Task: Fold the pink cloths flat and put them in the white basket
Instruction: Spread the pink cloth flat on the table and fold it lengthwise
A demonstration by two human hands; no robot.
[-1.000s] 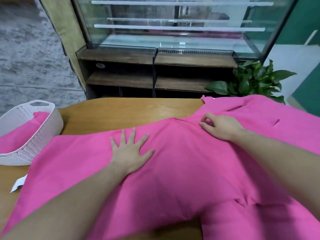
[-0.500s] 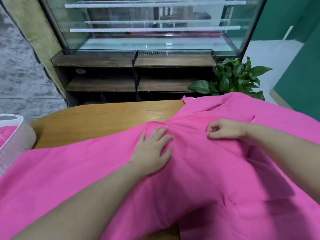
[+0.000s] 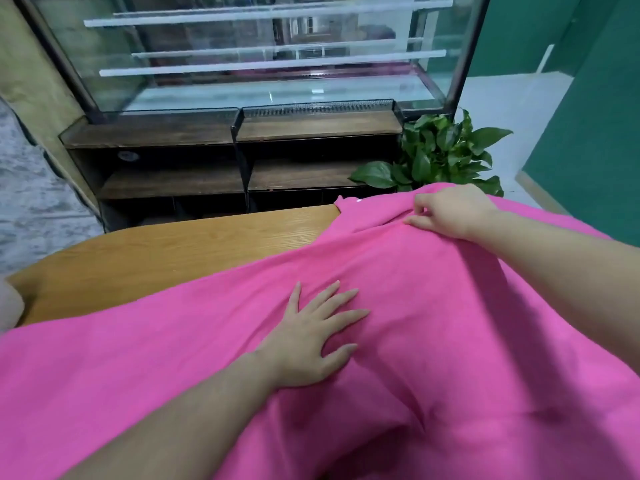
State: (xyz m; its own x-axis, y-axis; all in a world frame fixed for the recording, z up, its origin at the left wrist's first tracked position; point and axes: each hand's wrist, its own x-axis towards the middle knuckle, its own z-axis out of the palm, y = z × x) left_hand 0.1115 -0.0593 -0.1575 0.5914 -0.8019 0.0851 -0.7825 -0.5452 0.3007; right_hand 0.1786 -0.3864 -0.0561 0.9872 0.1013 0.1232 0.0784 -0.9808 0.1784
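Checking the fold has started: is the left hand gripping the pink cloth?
No, the left hand lies flat, fingers spread, on the pink cloth.

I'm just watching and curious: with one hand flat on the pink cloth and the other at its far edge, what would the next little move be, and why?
Probably the right hand, pinching the far edge of the pink cloth, draws it back toward the person, while the flat left hand pins it. The cloth lies spread and unfolded.

Pink cloth (image 3: 450, 323) spread over wooden table (image 3: 173, 247). Left hand (image 3: 311, 341) flat on cloth, fingers toward 1 o'clock. Right hand (image 3: 450, 213) pinches cloth at 1 o'clock. Plant (image 3: 440, 154) behind.
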